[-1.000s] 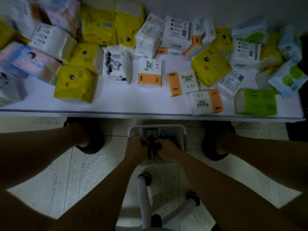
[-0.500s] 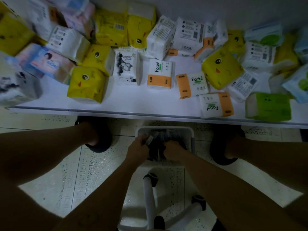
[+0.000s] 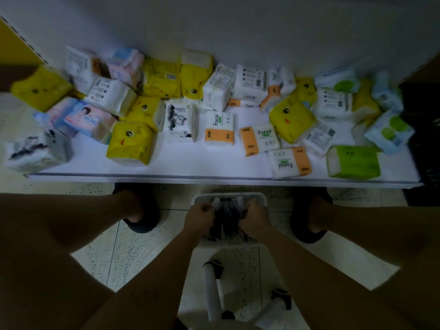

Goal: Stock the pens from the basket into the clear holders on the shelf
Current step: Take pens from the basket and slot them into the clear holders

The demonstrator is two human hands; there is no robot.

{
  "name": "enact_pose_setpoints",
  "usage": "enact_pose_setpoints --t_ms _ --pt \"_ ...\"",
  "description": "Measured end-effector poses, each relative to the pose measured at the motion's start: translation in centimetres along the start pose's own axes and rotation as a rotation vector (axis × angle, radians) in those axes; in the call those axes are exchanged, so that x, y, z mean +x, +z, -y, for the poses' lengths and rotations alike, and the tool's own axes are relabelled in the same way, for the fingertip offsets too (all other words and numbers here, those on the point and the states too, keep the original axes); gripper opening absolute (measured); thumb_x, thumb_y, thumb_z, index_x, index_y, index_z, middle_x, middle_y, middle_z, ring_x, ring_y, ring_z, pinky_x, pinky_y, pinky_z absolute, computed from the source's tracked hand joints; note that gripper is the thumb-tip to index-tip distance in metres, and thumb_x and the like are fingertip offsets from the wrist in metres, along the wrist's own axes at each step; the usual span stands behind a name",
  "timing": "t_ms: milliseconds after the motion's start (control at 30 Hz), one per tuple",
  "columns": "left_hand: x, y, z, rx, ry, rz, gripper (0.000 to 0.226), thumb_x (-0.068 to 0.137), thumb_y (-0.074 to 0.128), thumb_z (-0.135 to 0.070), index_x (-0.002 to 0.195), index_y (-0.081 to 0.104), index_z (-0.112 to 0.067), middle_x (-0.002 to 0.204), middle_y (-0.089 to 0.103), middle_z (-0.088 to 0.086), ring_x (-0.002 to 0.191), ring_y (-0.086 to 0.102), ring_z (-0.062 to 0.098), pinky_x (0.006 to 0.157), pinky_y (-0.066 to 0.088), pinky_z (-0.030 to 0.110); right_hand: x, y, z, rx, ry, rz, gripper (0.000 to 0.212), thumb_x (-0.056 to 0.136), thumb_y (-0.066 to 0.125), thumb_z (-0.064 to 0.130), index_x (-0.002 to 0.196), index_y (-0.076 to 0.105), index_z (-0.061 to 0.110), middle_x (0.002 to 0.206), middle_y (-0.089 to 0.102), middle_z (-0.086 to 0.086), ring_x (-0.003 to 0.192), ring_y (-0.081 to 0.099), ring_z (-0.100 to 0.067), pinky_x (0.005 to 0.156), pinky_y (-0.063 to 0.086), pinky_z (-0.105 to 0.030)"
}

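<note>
White shelf [image 3: 190,163] bears tissue packs [image 3: 129,144] above speckled floor [image 3: 133,253].

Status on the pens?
Both busy: left hand and right hand grip pens in basket. On shelf only tissue packs; clear holders not in view.

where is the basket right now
Head view, lower centre: the basket sits just in front of the shelf edge, left hand and right hand gripping pens inside it.

The tissue packs [image 3: 129,144] across twelve o'clock wear thin plastic film, faintly glossy and crinkled, on a smooth, matt white shelf [image 3: 190,163]. The basket [image 3: 262,197] at six o'clock looks like pale, smooth plastic and holds dark pens [image 3: 226,217] with a slight sheen. The floor [image 3: 142,253] is speckled tile, lightly polished.
</note>
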State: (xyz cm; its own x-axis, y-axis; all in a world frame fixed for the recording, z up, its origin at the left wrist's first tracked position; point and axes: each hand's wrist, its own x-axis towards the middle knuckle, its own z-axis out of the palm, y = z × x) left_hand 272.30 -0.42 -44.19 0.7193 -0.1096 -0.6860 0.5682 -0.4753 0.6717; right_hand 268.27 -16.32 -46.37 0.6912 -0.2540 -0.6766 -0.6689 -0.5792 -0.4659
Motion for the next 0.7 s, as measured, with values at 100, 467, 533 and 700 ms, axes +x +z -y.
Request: enact_pose_setpoints --t_ms 100,467,533,700 --pt "-1.7 -0.4 -1.5 0.037 0.122 0.011 0.025 0.093 0.059 -0.036 0.103 0.069 -0.015 0.088 0.067 0.008 0.083 0.064 0.021 0.074 0.055 0.034 -1.9 -1.3 0.5 0.028 -0.102 0.053 0.027 0.084 0.067 0.004 0.108 0.055 0.009 0.093 0.059 -0.003 0.084 0.055 -0.015 0.058 0.041 -0.016" --pt "-6.7 -2.8 -10.7 -0.007 0.45 -0.099 0.014 0.094 0.059 -0.021 0.081 0.063 -0.017 0.073 0.067 0.004 0.068 0.067 0.021 0.073 0.056 0.04 -8.3 -9.0 6.0 0.225 -0.392 -0.364 0.037 0.088 0.067 0.026 0.06 0.044 0.019 0.057 0.045 0.004 0.061 0.05 -0.016 0.063 0.04 -0.032" --pt "-7.6 -3.4 -12.6 0.024 0.522 -0.132 0.016 0.096 0.056 -0.023 0.08 0.06 -0.018 0.075 0.064 0.004 0.068 0.063 0.023 0.07 0.055 0.039 -9.7 -10.9 7.0 0.3 -0.44 -0.395 0.02 0.086 0.071 0.018 0.074 0.055 0.015 0.067 0.055 0.001 0.066 0.061 -0.02 0.064 0.053 -0.038" --pt "-12.2 -4.4 -18.1 0.054 0.775 -0.213 0.014 0.096 0.054 -0.029 0.1 0.061 -0.017 0.076 0.067 0.004 0.057 0.054 0.001 0.052 0.037 0.013 -14.9 -16.0 10.3 0.408 -0.66 -0.502 0.057 0.085 0.072 0.011 0.129 0.047 0.037 0.079 0.056 0.002 0.062 0.061 -0.019 0.054 0.056 -0.033"
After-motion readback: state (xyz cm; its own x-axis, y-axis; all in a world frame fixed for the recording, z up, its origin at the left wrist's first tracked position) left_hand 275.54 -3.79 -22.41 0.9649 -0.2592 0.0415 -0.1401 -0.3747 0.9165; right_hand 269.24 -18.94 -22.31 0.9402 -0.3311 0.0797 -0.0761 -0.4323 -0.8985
